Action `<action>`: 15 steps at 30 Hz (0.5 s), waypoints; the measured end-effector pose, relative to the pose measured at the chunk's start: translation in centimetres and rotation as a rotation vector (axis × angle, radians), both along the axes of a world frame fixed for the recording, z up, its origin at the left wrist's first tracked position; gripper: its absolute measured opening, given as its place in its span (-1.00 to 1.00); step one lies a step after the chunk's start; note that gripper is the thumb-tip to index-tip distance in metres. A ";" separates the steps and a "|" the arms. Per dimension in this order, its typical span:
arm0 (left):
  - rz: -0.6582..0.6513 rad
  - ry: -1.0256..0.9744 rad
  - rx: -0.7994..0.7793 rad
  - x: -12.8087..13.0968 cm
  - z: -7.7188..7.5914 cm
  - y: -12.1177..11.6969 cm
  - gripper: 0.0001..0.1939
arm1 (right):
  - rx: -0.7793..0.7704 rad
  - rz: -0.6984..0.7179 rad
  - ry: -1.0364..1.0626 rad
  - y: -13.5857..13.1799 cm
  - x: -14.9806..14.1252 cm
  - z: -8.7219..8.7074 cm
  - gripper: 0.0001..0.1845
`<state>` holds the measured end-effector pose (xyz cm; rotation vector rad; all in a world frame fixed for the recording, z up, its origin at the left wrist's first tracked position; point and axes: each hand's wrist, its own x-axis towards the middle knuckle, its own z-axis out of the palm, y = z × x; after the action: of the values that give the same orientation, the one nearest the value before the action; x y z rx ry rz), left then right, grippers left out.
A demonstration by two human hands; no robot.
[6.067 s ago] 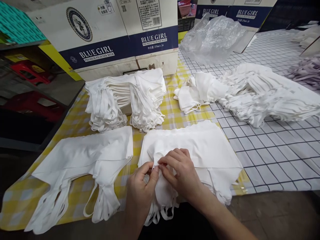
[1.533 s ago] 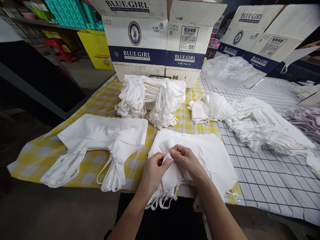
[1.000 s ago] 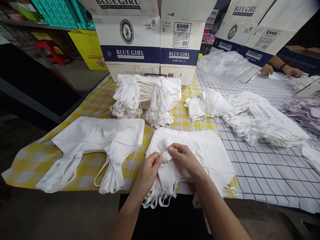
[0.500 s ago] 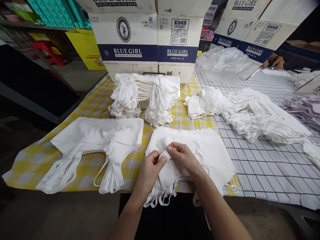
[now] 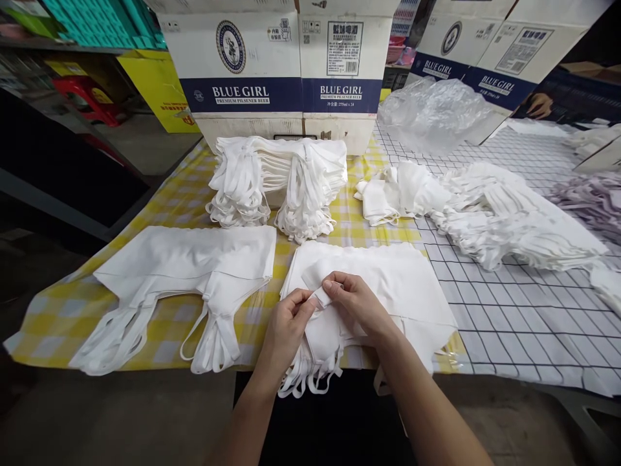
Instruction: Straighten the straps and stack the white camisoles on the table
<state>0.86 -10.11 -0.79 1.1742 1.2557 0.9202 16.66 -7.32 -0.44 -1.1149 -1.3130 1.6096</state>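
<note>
Fingers (image 5: pixel 303 312) slightly farther apart on white cloth (image 5: pixel 321 299)

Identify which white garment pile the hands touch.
The front-right pile: the left hand and right hand pinch its fabric. No hand touches the front-left pile, the stack before the nearer carton, or the pile on the black-grid cloth.

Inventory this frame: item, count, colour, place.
Garment stacks: three, white; two at near edge, one behind.
Loose garments: count unclear, white, right side.
Crumpled garments: count unclear, lilac, right edge.
BLUE GIRL cartons: two, white and navy, back.
Plastic wrap: one, clear, by right carton.
Tablecloths: two, yellow check left, white grid right.
Stool: at least one, red, left.
Printed bag or box: one, yellow, left.
Shelf items: count unclear, teal, upper left.
Co-worker's hand: one, upper right.
Left hand, right hand: one each, bare, pinching white fabric, centre.
</note>
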 end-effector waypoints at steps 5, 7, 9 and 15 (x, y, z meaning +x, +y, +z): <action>0.007 0.002 -0.004 0.1 0.1 0.0 -0.75 | 0.012 -0.010 -0.019 0.0 0.0 0.0 -0.68; 0.005 0.011 -0.010 0.3 0.2 0.0 -0.75 | 0.022 -0.007 -0.016 0.0 0.0 0.0 -0.70; 0.006 0.026 -0.024 0.5 0.2 0.1 -0.75 | 0.027 -0.008 -0.011 0.0 0.1 0.0 -0.71; 0.049 0.072 -0.006 0.8 0.3 0.3 -0.73 | 0.028 -0.003 -0.024 0.0 0.2 -0.1 -0.72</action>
<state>1.65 -9.84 -0.51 1.1858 1.3495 0.9158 16.84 -7.37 -0.55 -1.1222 -1.3442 1.5755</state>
